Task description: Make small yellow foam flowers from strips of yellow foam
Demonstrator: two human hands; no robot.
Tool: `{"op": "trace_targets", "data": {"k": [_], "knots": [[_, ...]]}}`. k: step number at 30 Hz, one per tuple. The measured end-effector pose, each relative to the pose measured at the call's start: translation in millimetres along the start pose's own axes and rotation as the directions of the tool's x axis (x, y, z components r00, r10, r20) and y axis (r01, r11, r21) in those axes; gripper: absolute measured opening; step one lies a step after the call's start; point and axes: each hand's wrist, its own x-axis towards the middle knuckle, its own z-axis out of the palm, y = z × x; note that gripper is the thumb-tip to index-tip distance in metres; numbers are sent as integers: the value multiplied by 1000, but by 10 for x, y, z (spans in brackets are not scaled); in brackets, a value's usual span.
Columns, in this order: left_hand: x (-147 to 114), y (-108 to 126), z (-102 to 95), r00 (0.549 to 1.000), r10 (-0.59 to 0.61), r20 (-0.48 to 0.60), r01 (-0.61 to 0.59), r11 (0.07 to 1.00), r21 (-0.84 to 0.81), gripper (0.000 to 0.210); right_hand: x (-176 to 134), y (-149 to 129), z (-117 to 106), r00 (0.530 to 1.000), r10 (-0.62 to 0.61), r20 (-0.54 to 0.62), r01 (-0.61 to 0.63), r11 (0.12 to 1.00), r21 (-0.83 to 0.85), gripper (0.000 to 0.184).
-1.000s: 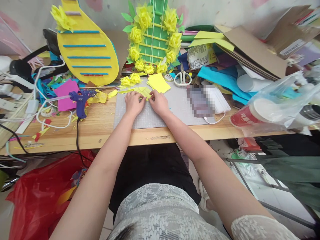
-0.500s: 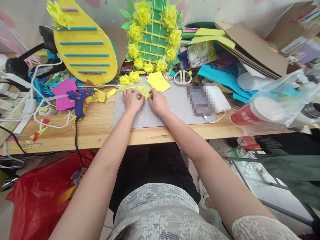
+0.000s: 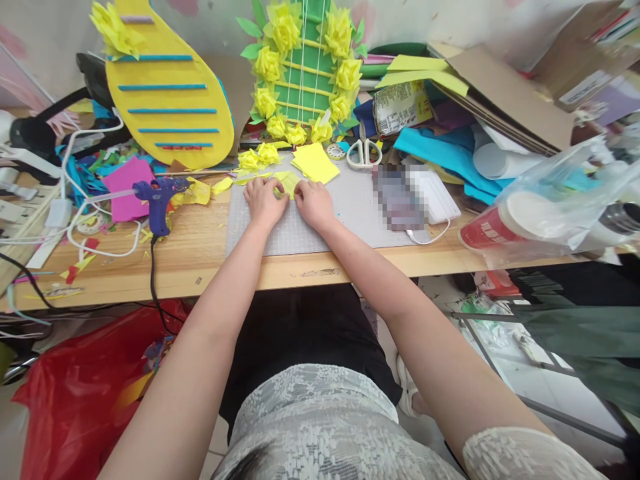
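Over the grey cutting mat [image 3: 360, 220], both my hands pinch a small piece of yellow crepe paper [image 3: 287, 181]. My left hand [image 3: 267, 201] grips its left side, thumb and forefinger curled together. On the right edge, the fingers of my right hand [image 3: 315, 203] are pressed together; they cover part of the paper. Just behind lies a stack of yellow paper squares [image 3: 316, 163]. Yellow paper flowers [image 3: 259, 157] rest at the mat's back left edge, near a thin stick [image 3: 200, 173]. White-handled scissors [image 3: 365, 152] lie behind the mat.
A blue glue gun [image 3: 159, 200] with its cord stands left. Behind are a yellow lute-shaped board [image 3: 170, 100] and a green flower-trimmed one [image 3: 307, 87]. A pixelated phone [image 3: 400, 199], white power bank [image 3: 435, 193] and bagged red cup [image 3: 510, 223] are at right.
My right hand has shifted very slightly left, closer to my left hand. The yellow paper stays between them on the mat.
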Motion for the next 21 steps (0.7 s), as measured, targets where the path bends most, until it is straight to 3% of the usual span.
{"op": "trace_targets", "data": {"k": [21], "knots": [[-39, 26, -26, 997, 74, -2, -74, 997, 21, 10, -15, -3, 4, 1000, 8, 13, -8, 1000, -17, 30]]}}
